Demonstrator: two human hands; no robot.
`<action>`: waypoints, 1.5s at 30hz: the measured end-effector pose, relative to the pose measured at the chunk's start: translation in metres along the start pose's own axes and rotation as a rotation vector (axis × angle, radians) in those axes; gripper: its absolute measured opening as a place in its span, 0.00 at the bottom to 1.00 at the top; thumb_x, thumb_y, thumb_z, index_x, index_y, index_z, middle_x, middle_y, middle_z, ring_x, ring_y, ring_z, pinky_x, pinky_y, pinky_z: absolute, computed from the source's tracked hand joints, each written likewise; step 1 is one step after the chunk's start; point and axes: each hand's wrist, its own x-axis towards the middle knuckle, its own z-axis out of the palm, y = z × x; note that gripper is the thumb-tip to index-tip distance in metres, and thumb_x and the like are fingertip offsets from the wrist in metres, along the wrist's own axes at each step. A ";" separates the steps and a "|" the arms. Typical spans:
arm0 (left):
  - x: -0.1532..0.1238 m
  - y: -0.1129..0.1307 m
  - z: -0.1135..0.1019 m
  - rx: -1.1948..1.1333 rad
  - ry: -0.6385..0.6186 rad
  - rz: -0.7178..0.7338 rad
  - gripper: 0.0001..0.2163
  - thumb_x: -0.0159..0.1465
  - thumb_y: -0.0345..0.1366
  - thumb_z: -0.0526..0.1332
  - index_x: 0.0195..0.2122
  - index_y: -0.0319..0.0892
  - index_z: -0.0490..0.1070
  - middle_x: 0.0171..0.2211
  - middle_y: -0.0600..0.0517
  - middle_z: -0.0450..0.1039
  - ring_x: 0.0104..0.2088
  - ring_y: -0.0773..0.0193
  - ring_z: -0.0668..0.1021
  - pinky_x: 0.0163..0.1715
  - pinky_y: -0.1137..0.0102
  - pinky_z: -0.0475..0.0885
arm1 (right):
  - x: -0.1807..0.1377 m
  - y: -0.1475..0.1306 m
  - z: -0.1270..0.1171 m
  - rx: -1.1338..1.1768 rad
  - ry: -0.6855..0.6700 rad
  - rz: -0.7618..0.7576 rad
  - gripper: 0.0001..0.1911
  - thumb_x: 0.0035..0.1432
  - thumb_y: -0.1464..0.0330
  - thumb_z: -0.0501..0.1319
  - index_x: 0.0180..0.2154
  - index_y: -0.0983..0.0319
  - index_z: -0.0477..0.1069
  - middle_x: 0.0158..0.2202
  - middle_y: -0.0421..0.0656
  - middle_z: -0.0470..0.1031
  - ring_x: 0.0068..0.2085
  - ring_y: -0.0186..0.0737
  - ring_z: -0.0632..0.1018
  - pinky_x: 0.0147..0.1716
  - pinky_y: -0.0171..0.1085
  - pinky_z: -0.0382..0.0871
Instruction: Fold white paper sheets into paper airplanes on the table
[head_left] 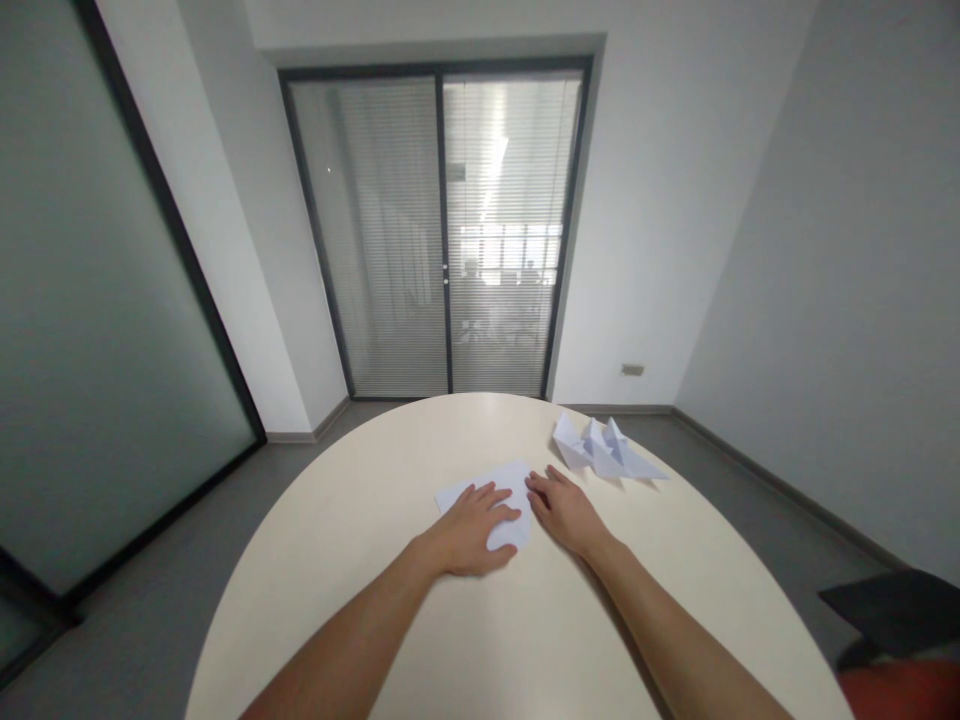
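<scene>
Both forearms show bare from the wrists down to the picture's lower edge. The left hand and the right hand are bare too, with slender fingers; the nails are too small to make out.

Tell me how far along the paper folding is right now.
Done: a few folded paper shapes lie together at the far right of the table. In hand: the left hand presses flat on a white sheet, and the right hand rests at its right edge. Left: that sheet looks nearly flat, so most of its folds probably remain.
</scene>
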 end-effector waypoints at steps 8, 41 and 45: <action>0.003 -0.003 0.004 0.018 0.014 -0.113 0.26 0.66 0.51 0.56 0.63 0.50 0.63 0.69 0.48 0.53 0.69 0.45 0.53 0.66 0.44 0.48 | -0.001 -0.009 -0.009 0.126 -0.067 -0.152 0.14 0.65 0.70 0.52 0.40 0.58 0.78 0.42 0.43 0.82 0.55 0.42 0.76 0.67 0.46 0.53; 0.002 -0.011 0.000 -0.028 -0.051 -0.082 0.50 0.50 0.70 0.61 0.69 0.52 0.53 0.71 0.45 0.46 0.69 0.35 0.33 0.64 0.37 0.43 | -0.001 -0.007 -0.012 0.153 -0.028 -0.076 0.15 0.65 0.65 0.54 0.37 0.60 0.79 0.44 0.45 0.82 0.61 0.52 0.71 0.60 0.50 0.66; 0.003 -0.011 0.002 -0.019 -0.053 -0.097 0.48 0.52 0.70 0.59 0.70 0.52 0.51 0.71 0.44 0.45 0.70 0.37 0.37 0.64 0.38 0.43 | -0.001 -0.007 -0.010 0.163 -0.014 -0.087 0.14 0.65 0.66 0.54 0.38 0.60 0.79 0.45 0.45 0.81 0.60 0.51 0.71 0.60 0.49 0.65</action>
